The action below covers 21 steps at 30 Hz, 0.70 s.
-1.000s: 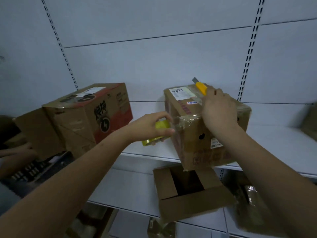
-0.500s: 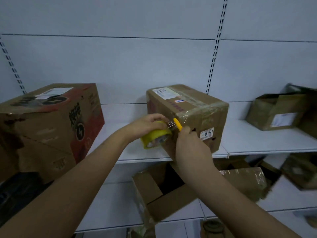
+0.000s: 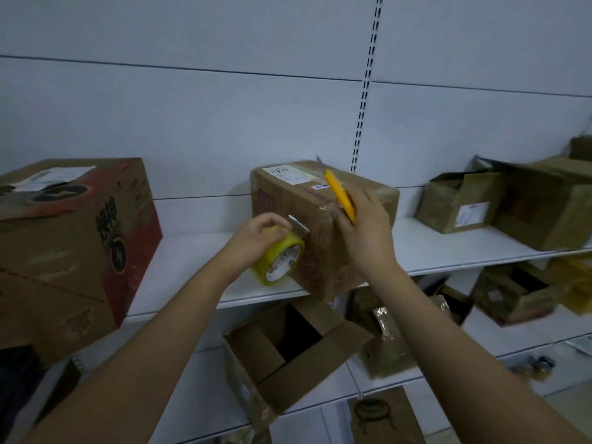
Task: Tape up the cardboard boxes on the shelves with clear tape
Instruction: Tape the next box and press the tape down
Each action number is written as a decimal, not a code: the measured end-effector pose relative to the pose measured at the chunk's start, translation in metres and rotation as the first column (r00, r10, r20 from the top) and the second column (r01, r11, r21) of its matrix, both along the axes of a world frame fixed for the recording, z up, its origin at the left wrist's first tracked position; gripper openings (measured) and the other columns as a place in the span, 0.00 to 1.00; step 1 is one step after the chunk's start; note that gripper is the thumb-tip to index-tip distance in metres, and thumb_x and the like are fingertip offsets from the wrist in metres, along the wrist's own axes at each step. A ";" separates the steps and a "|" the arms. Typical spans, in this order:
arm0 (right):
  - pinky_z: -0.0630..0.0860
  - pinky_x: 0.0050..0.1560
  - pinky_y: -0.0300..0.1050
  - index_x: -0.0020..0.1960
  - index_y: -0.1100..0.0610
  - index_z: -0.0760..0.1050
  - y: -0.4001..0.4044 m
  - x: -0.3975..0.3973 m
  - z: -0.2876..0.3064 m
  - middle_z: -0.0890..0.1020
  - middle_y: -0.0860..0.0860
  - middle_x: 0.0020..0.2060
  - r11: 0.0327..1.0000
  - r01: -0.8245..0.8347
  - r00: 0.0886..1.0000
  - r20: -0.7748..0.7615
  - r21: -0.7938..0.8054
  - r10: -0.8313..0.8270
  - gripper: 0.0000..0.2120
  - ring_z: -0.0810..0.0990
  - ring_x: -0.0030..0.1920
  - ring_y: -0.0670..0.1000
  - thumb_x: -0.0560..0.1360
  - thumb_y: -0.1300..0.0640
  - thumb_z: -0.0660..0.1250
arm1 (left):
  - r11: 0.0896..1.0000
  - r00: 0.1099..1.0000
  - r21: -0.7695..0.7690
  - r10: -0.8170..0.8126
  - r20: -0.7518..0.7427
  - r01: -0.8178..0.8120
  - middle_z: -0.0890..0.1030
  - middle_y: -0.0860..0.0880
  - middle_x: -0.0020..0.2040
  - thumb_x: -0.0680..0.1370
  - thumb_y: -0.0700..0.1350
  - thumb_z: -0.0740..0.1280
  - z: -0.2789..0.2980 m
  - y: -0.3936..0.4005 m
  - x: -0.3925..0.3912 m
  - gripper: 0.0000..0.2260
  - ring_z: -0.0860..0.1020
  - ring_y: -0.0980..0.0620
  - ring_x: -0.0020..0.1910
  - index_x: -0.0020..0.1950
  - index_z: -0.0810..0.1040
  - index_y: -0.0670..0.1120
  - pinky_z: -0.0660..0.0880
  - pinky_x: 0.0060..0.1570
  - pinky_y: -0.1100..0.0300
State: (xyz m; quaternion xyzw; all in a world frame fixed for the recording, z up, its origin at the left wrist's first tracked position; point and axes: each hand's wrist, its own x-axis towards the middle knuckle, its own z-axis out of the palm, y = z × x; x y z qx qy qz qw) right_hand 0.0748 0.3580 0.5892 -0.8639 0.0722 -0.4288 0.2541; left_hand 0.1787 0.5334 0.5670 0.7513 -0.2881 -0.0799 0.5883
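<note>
white wall shelf of cardboard boxes; hands gripping tape roll, yellow knife

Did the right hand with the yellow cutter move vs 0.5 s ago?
Yes. The right hand rose with the yellow cutter from the box's near corner by the tape roll to its top edge.

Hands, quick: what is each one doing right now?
Left hand: grips the yellow tape roll beside the middle cardboard box.
Right hand: holds the yellow utility knife, its tip up over the box.
</note>
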 end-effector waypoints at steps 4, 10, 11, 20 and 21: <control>0.62 0.39 0.34 0.55 0.57 0.75 0.020 0.027 -0.021 0.73 0.45 0.46 0.997 -0.061 0.995 0.079 0.039 0.057 0.08 0.68 0.41 0.43 0.80 0.54 0.66 | 0.998 0.998 -0.027 0.060 -0.011 -0.060 0.83 0.48 0.49 0.80 0.41 0.68 -0.014 0.010 -0.003 0.05 0.81 0.51 0.49 0.47 0.81 0.49 0.75 0.54 0.56; 0.68 0.37 0.47 0.53 0.53 0.72 0.065 0.052 -0.021 0.76 0.49 0.48 0.991 -0.131 0.991 0.015 -0.039 0.131 0.11 0.76 0.44 0.53 0.77 0.49 0.70 | 0.938 0.945 -0.123 0.319 -0.064 -0.325 0.83 0.50 0.46 0.79 0.40 0.68 -0.023 0.050 0.001 0.05 0.80 0.50 0.47 0.45 0.80 0.49 0.76 0.47 0.60; 0.70 0.35 0.48 0.55 0.53 0.72 0.072 0.056 -0.021 0.77 0.49 0.49 0.994 -0.073 0.997 0.002 -0.083 0.073 0.12 0.77 0.44 0.55 0.77 0.49 0.69 | 0.923 0.933 -0.135 0.354 -0.066 -0.360 0.82 0.50 0.45 0.79 0.40 0.68 -0.022 0.058 -0.001 0.05 0.80 0.51 0.46 0.45 0.80 0.48 0.76 0.44 0.64; 0.67 0.36 0.37 0.53 0.57 0.76 0.128 0.053 -0.009 0.76 0.49 0.35 0.911 -0.303 0.949 0.004 0.281 0.314 0.11 0.75 0.36 0.46 0.79 0.49 0.68 | 0.866 0.888 -0.218 0.459 -0.014 -0.451 0.79 0.47 0.48 0.82 0.41 0.65 -0.013 0.121 -0.050 0.04 0.80 0.61 0.31 0.54 0.78 0.42 0.72 0.28 0.70; 0.69 0.37 0.38 0.51 0.58 0.77 0.134 0.051 -0.010 0.76 0.50 0.34 0.888 -0.337 0.934 -0.012 0.313 0.358 0.12 0.75 0.36 0.47 0.78 0.49 0.68 | 0.850 0.876 -0.232 0.482 -0.022 -0.473 0.80 0.49 0.48 0.82 0.42 0.66 -0.013 0.128 -0.055 0.03 0.81 0.59 0.34 0.53 0.78 0.44 0.73 0.30 0.70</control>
